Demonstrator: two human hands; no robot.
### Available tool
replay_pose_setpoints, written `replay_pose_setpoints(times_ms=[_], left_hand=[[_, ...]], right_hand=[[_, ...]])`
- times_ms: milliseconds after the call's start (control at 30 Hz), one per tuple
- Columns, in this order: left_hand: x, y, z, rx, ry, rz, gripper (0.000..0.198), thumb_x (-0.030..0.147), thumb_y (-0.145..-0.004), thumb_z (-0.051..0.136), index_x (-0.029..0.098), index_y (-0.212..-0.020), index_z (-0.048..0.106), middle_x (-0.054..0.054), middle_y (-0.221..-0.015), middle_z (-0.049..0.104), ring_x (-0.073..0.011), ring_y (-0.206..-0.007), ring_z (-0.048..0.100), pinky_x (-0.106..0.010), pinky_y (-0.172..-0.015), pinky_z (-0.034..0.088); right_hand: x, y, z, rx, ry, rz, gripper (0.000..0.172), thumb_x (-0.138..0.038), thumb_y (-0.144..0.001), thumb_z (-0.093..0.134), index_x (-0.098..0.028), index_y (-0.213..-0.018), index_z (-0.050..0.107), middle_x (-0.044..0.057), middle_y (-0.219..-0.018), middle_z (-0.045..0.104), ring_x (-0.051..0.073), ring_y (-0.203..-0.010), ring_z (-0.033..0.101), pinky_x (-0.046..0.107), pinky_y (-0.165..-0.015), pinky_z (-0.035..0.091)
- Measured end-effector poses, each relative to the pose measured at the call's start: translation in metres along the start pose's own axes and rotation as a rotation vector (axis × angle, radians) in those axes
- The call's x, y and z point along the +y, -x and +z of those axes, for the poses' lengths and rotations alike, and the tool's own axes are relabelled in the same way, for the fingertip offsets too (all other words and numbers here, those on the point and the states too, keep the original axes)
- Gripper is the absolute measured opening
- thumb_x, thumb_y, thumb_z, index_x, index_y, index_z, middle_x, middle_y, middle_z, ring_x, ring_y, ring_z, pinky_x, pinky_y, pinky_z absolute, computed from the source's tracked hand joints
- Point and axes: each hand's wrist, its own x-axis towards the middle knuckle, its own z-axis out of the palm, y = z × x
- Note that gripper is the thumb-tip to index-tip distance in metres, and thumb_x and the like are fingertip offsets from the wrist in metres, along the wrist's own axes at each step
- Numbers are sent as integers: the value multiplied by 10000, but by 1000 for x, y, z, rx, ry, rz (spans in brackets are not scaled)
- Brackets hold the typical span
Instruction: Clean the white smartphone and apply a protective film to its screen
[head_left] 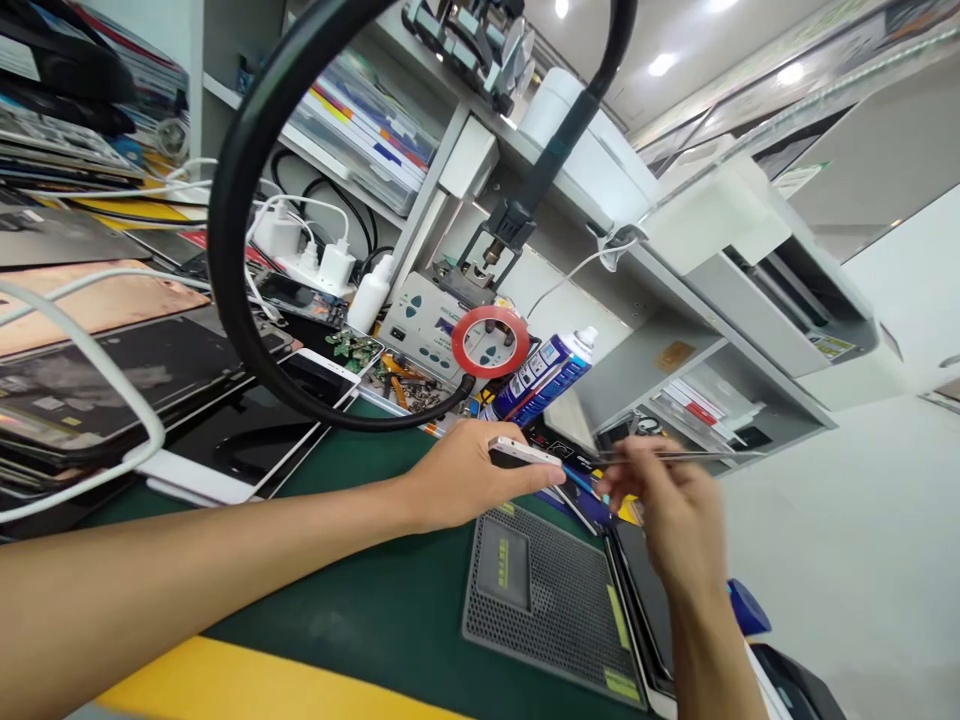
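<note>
My left hand (pixel 457 475) is closed around a white-edged smartphone (pixel 526 453), raised above the green work mat (pixel 330 610). The phone is seen mostly along its edge, and part of it is covered by my fingers. To the right, my right hand (pixel 679 510) is slightly blurred and pinches thin metal tweezers (pixel 712 456). Their tip points left toward the phone, with a gap between the two. Below both hands lies a grey perforated pad (pixel 555 600) with yellow-green labels.
A thick black cable loop (pixel 225 230) hangs in front. Behind stand a control box (pixel 416 320), a red tape roll (pixel 459 340), a blue spray can (pixel 536 380) and a white bottle (pixel 369 295). Tablets (pixel 247 430) lie at left; dark devices (pixel 645 590) lie at right.
</note>
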Motion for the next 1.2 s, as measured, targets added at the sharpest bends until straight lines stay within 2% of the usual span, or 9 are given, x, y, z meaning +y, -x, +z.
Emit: replay_pose_setpoints(times_ms=[67,167,267,400,600,800,1200], left_hand=[[0,0,1,-3,-3,-10,406,571,-779,720,166,-784,699,5,-672,618,-120,-619,513,-228,-544,354],[-1,2,4,-14,-33,3,375,542,-779,733,169,-769,697,8,-669,626,-116,-624,515,-219,-540,358],[-1,4,6,-32,-106,66,350,512,-778,746,165,-762,698,2,-690,638,-115,-627,527,-221,-548,375],[-1,5,7,-45,-202,141,322,486,-797,741,166,-778,715,-17,-746,686,-136,-685,593,-232,-618,429],[0,5,6,-55,-223,167,309,465,-810,740,156,-811,727,-28,-773,709,-141,-696,619,-239,-643,455],[-1,6,6,-70,-246,201,283,435,-813,742,153,-814,726,-23,-771,706,-137,-709,620,-240,-655,455],[0,5,7,-64,-261,205,284,436,-811,740,153,-797,716,-11,-742,684,-115,-656,590,-228,-588,418]], right_hand=[[-15,7,10,210,-208,-163,214,-386,-874,638,-177,-842,605,-3,-595,622,197,-505,632,286,-433,459],[-21,28,31,317,-237,-312,138,-307,-922,596,-176,-897,634,11,-668,641,183,-525,636,311,-464,488],[-18,49,47,319,-250,-428,116,-257,-940,558,-193,-902,647,33,-765,643,189,-638,659,340,-535,513],[-20,60,52,329,-321,-415,161,-267,-963,501,-225,-845,601,12,-691,581,185,-616,608,364,-543,494],[-22,61,52,303,-302,-442,186,-293,-959,528,-210,-799,578,-1,-646,528,168,-580,560,354,-540,456],[-19,62,54,283,-368,-521,169,-173,-953,489,-159,-810,579,0,-645,537,154,-576,560,326,-513,447],[-19,63,54,239,-358,-507,183,-144,-961,460,-158,-811,564,-10,-637,539,135,-571,559,305,-507,448]])
